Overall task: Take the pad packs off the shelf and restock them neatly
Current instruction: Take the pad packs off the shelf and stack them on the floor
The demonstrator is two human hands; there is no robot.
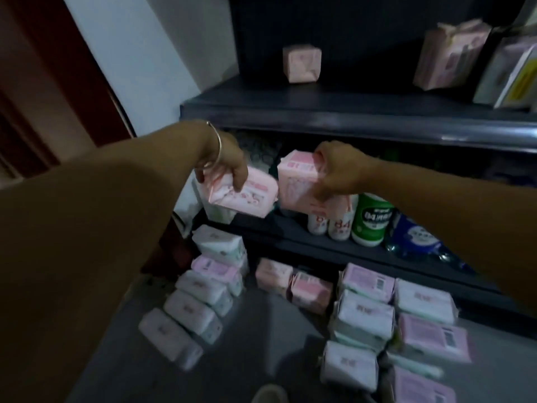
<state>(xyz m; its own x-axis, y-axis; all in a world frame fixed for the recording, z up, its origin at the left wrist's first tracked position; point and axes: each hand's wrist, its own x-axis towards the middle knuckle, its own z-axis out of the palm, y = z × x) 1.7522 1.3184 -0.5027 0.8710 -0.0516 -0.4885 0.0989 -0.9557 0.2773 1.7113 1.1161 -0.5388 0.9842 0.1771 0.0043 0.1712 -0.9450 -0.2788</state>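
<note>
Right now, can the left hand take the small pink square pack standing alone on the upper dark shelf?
Probably not: the left hand already grips a pink pad pack; the small pink square pack itself stands unobstructed.

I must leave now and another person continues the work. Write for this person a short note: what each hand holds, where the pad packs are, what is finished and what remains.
Left hand: grips a pink pack from above, in front of the middle shelf.
Right hand: grips a second pink pack beside it.
Top shelf: one small pink pack at the back, a few more packs at the right.
Floor: many packs laid out, a row at the left, two pink ones in the middle, stacks at the right.
Done: most packs appear to be off the shelves.
Left: place the two held packs, then restock all the packs neatly.
</note>
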